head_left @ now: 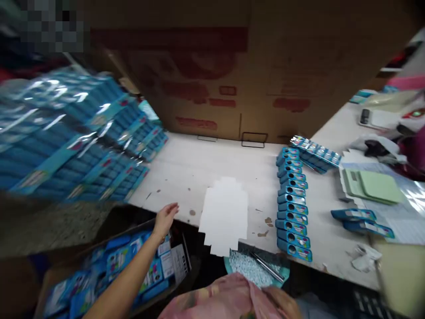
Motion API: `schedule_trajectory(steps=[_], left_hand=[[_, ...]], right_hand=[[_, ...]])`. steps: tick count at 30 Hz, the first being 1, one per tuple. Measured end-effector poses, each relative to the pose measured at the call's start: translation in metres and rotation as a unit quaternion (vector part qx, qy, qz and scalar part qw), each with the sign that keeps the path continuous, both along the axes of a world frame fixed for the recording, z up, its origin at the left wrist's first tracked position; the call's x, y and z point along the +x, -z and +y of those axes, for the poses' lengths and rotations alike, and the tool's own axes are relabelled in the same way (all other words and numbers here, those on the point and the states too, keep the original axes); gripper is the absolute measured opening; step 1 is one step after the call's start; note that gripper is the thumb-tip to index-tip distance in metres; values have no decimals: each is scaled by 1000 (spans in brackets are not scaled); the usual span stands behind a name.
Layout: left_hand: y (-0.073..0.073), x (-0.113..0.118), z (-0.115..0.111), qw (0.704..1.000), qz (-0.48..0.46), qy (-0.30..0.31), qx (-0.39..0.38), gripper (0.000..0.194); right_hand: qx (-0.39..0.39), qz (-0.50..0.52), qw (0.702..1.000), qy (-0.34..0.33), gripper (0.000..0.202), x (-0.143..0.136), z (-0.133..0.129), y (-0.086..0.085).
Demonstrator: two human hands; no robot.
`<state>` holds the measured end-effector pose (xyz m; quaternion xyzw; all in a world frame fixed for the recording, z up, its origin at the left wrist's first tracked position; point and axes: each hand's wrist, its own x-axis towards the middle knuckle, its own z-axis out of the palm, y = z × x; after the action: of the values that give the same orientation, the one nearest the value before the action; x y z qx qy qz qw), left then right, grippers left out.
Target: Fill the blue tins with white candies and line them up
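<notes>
Left hand (165, 220) is seen at the bench (186, 168) near edge, fingers (172, 207) loosely spread and empty, white card stack (226, 215) lying just right with long axis running away; right hand not visible.

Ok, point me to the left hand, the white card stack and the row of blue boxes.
left hand (165, 220): head view, back of the open hand at the table edge.
white card stack (226, 217): head view, middle of the top sheet.
row of blue boxes (292, 208): head view, a box midway along the row.
</notes>
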<state>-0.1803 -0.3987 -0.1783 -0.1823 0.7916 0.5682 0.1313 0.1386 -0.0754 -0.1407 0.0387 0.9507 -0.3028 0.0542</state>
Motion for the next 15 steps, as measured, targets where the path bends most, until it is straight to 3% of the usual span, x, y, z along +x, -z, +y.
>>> schedule_trajectory(steps=[2,3,5,8,10,12,15], left_hand=[[4,65,-55,985,-82,-133,-68,26],[4,103,-72,973,-109,-186,-82,24],[4,182,-84,947,-151,-271,-83,23],[5,292,-60,920,-203,-334,-35,21],[6,350,-34,910,-227,-348,10,18],[7,391,-12,902,-242,-353,51,14],[5,422,2,894,-250,-360,90,9]], right_hand=[[13,-35,997,-62,35,-29,6,10],[31,-57,994,-85,38,-45,8,15],[82,-101,984,-120,46,-76,8,26],[178,-178,956,-150,57,-105,1,40],[227,-211,935,-172,60,-111,-1,44],[254,-235,918,-193,62,-112,0,45],[282,-262,899,-208,62,-112,2,43]])
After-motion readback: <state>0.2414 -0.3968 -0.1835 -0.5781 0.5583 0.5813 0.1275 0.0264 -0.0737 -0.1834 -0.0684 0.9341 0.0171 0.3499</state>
